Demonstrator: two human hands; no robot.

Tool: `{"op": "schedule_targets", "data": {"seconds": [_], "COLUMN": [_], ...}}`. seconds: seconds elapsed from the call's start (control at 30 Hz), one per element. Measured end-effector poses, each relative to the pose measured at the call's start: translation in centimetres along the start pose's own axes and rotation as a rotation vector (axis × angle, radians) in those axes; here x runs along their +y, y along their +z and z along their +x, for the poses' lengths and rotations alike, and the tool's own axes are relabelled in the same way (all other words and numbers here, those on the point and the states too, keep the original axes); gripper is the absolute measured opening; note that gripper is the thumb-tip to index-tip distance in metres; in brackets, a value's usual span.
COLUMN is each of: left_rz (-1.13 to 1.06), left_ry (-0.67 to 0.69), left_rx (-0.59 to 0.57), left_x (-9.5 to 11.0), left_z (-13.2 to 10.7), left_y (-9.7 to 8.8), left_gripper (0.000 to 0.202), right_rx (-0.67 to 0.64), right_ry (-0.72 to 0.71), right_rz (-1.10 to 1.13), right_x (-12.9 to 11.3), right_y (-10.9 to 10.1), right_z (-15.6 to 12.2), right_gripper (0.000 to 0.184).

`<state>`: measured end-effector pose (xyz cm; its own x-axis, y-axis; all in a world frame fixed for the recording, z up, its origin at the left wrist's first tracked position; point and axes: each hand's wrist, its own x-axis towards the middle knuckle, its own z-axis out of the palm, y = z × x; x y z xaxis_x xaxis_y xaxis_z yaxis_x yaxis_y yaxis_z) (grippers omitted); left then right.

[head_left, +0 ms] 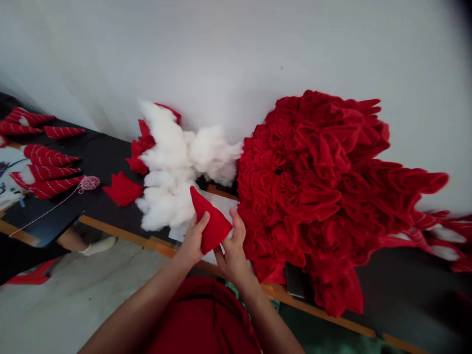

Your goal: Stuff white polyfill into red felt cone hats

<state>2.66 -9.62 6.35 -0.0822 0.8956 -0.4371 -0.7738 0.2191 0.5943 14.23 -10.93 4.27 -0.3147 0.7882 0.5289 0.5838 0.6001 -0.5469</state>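
Two bare hands are seen holding one folded bright-red felt triangle point(212, 221), tip up, over a white paper sheet point(217, 204) at table edge. Felt's lower-L side is pinched by left hand point(192, 241), thumb on top. Right hand point(232, 250) is pressed against felt's R side, fingers slightly spread, thumb hidden. Loose white fibrous stuffing point(165, 167) is piled just L of hands, touching sm. red felt pieces point(137, 157). Lg. heap of ruffled red felt point(309, 191) is piled just R. Red cones w/ white stripes point(47, 162) and red-and-white twine ball point(89, 183) are placed far L on matte black tabletop point(110, 157), near printed white sheet point(9, 177); marks too blurred to read.
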Motion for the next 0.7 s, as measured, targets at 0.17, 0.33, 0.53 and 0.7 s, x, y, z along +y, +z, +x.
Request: {"op": "schedule_targets", "data": {"seconds": [0.17,0.33,0.53,0.7], "left_rz": [-0.116,-0.077,-0.143,-0.115], "left_ry": [-0.090,0.014,-0.111,-0.044], "left_rx": [-0.109,-0.152,-0.053,-0.093], "left_x": [0.2,-0.2,-0.3,-0.9], "left_z": [0.2,0.2,0.2,-0.3], "left_y": [0.1,0.2,0.6,0.7], "left_gripper": [0.036,0.035,0.044,0.054], "right_rx": [0.092,0.166,0.294,0.126], "right_ry": [0.129,0.211,0.107,0.041], "right_rz": [0.150,0.261,0.127,0.049], "right_x": [0.7,0.7,-0.1,0.0], "right_y": [0.0,0.2,0.7,0.5], "right_z": [-0.1,-0.2,-1.5,-1.3], "right_gripper": [0.047,0.034,0.047,0.050]}}
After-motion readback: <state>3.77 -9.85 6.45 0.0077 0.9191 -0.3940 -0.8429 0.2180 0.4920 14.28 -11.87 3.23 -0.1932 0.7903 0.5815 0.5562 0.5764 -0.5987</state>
